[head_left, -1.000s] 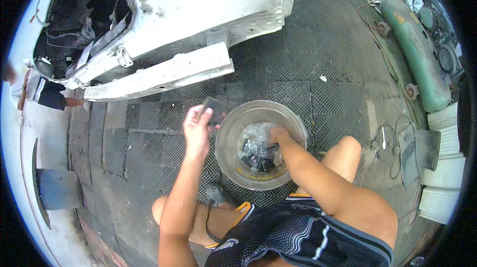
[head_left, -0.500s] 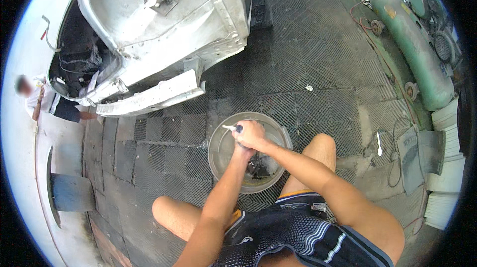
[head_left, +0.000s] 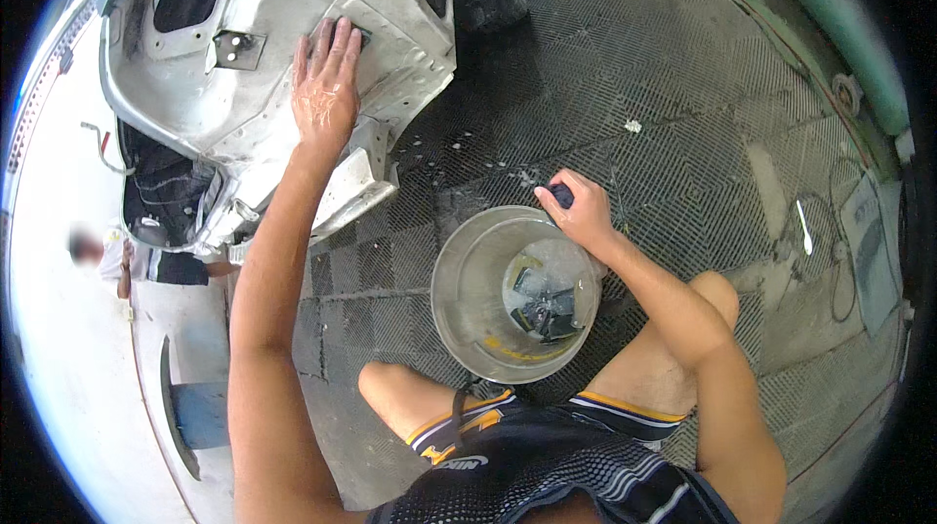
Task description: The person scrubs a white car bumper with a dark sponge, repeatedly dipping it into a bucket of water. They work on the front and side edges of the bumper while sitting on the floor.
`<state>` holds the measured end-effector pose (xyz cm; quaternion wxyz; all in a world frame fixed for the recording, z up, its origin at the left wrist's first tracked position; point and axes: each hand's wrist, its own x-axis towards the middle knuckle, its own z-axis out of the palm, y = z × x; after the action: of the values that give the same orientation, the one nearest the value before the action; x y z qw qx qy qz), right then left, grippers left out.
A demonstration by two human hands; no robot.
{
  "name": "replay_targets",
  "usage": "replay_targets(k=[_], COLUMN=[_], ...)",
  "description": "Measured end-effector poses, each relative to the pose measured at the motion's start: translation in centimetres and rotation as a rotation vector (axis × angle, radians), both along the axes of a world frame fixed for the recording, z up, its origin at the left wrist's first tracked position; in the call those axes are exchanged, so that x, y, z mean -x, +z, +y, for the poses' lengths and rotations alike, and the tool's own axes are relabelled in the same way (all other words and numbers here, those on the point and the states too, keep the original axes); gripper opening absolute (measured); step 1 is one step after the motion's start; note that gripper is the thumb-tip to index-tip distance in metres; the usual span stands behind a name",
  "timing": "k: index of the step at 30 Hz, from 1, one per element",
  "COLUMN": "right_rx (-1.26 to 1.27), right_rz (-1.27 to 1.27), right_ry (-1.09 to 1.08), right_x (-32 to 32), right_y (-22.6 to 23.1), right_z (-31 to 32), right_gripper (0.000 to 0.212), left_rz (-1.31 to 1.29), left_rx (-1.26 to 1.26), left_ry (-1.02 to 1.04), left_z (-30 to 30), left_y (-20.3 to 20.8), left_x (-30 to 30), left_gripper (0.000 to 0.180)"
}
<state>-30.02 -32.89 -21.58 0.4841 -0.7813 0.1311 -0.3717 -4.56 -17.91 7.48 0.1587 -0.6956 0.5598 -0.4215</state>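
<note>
My left hand lies on the bare, whitish metal car body, fingers stretched out and wet with suds. Under its fingertips shows the edge of a thin dark piece, seemingly sandpaper, pressed to the metal. My right hand is closed round a small dark lump, a sponge or a wadded cloth; I cannot tell which. That hand hangs just over the far right rim of a grey bucket. In the bucket, several dark flat pieces lie in cloudy, sudsy water.
Dark ribbed matting covers the floor, with wet spots between the car body and the bucket. A white plastic spoon lies to the right, near a cable. A green tank stands far right. A person is at the far left.
My hands, together over the bucket before, have parted. The left has reached forward and left onto the car body; the right has moved right and forward with the dark lump. My view has shifted.
</note>
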Motion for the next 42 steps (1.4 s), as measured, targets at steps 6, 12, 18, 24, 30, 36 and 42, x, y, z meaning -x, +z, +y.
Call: replay_targets(k=[6, 12, 18, 24, 30, 36, 42], right_rx=[0.175, 0.233, 0.194, 0.115, 0.153, 0.169, 0.200], right_rz=[0.019, -0.007, -0.003, -0.037, -0.039, -0.092, -0.048], right_ry=[0.079, 0.134, 0.161, 0.153, 0.190, 0.223, 0.210], right_x=[-0.6, -0.5, -0.3, -0.3, -0.7, 0.8, -0.5], right_y=[1.2, 1.5, 1.3, 1.6, 1.3, 1.5, 1.3], right_z=[1.1, 1.6, 1.4, 0.6, 1.6, 0.1, 1.1], right_gripper=[0.031, 0.033, 0.034, 0.032, 0.034, 0.034, 0.033], left_rz=[-0.258, -0.247, -0.148, -0.025, -0.075, 0.077, -0.010], left_rx=[-0.350, -0.573, -0.233, -0.149, -0.057, 0.029, -0.039], left_ry=[0.141, 0.151, 0.229, 0.403, 0.132, 0.242, 0.195], left_z=[-1.3, 0.5, 1.6, 8.3, -2.1, 8.4, 0.6], left_y=[-1.5, -2.7, 0.4, 0.2, 0.9, -2.6, -2.5], left_x=[-1.5, -0.4, 0.7, 0.5, -0.6, 0.1, 0.4], left_gripper=[0.058, 0.054, 0.060, 0.070, 0.071, 0.076, 0.073])
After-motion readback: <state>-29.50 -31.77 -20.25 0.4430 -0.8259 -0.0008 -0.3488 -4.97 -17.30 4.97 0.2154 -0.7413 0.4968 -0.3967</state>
